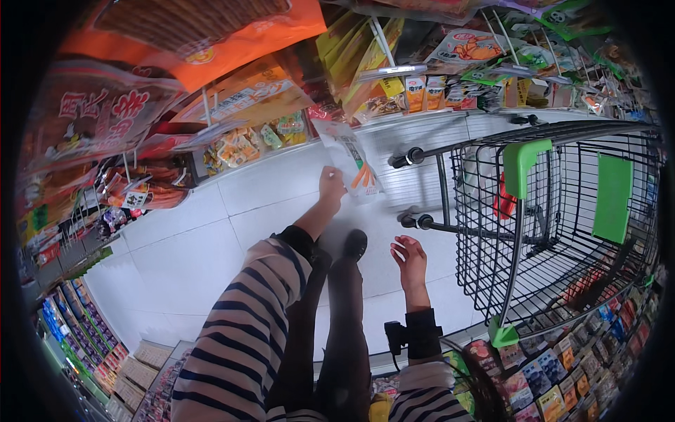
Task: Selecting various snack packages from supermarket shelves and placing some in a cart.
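Note:
My left hand [332, 184] grips the edge of a white snack packet [354, 158], printed with orange sticks and writing. The packet is held over the floor in front of the hanging goods. Over the floor tiles, my right hand [410, 258] has its fingers apart and slightly curled, with nothing in it. To the right of that hand stands a black wire shopping cart [490, 253] with green plastic corners. Inside the cart is a red item [505, 198], partly hidden by the wires.
Bagged snacks hang from hooks along the rack ahead, among them a large orange bag [221, 47]. Boxed packets [426, 94] line its lower shelf. Behind me, at the lower right, is another shelf of packets [553, 374]. The cart's caster [416, 219] sits near my shoe [356, 243].

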Demonstrator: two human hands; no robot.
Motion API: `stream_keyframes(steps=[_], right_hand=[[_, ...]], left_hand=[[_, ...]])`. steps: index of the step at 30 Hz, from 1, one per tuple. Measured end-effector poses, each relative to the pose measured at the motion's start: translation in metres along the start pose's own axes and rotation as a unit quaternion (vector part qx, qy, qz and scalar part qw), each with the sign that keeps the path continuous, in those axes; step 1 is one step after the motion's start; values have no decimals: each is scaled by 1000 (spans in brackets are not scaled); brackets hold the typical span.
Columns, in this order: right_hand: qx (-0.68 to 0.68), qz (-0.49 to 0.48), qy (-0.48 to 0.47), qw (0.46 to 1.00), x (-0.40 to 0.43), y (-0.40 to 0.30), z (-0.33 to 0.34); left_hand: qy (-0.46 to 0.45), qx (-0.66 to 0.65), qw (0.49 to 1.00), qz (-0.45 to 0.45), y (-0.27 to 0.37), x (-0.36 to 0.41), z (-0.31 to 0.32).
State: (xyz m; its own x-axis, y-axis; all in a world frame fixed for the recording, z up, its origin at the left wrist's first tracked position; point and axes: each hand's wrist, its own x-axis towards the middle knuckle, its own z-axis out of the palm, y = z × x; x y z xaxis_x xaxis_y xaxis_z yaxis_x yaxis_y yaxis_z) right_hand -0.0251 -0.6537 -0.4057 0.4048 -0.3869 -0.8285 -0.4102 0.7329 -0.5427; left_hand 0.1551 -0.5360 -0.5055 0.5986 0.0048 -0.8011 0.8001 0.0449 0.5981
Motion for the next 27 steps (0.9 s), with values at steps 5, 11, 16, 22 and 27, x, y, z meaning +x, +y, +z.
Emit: stream_keyframes(steps=[5,11,16,22,27], right_hand=[[-8,9,-2,1000,-19,-14,-2],[-33,13,-16,999,-41,-30,-1],[-95,6,-54,994,-67,-39,9],[-46,150,-294,943,-111,-64,40],[-12,63,-358,932,-181,-101,74]], left_hand=[[15,3,1000,1,-11,-27,-29],[-57,100,993,20,-4,-98,-55],[-149,238,935,217,15,-186,-86],[-194,140,944,227,66,-284,-117],[-197,9,977,81,131,-351,-123]])
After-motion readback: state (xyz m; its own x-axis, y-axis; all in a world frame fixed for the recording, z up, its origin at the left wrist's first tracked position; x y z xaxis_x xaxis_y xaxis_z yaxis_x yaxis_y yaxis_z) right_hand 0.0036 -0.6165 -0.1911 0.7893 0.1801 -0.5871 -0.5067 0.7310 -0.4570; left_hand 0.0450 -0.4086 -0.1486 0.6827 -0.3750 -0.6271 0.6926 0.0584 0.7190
